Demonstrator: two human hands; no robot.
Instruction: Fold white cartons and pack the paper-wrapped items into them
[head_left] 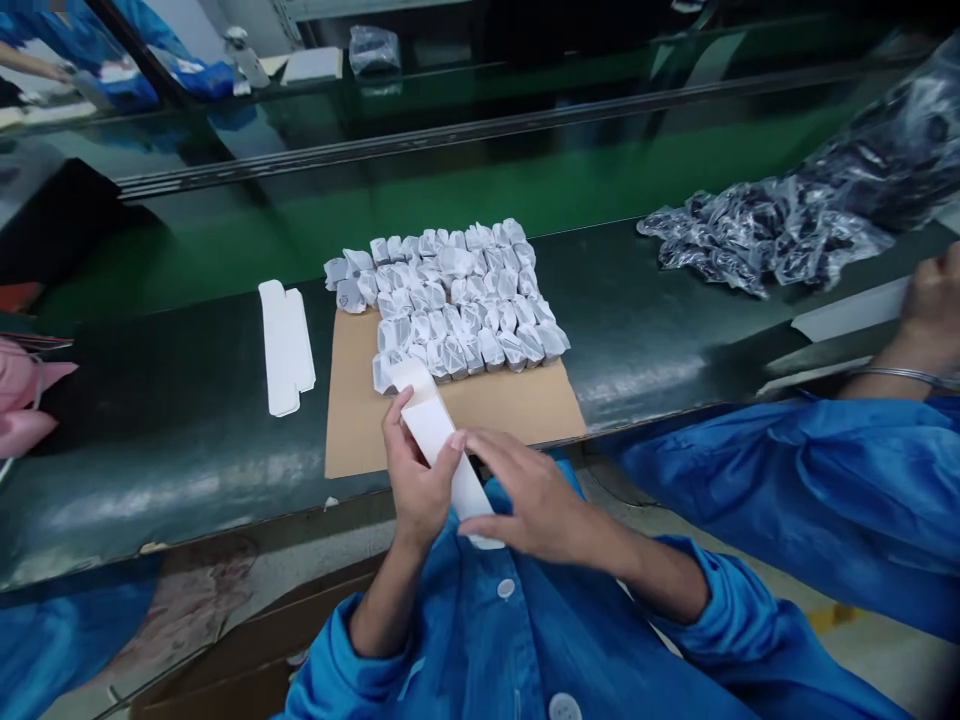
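A long, narrow white carton [439, 432] is held slantwise in front of my chest, its upper end flap standing up. My left hand [421, 485] wraps around the upper part, thumb on the front face. My right hand [517, 490] lies along the carton's lower right side, its fingers stretched and the thumb near the bottom end. Just beyond, rows of small paper-wrapped pieces [457, 300] stand close together on a brown cardboard sheet [352, 420]. To their left lies a stack of flat white cartons [286, 350].
A dark green bench [187, 400] runs across, with a raised ledge behind. Clear plastic bags of dark items [772, 230] lie at the right. A co-worker's blue sleeve [787, 470] and hand [934, 310] are close on my right. Something pink [26, 400] sits at the far left.
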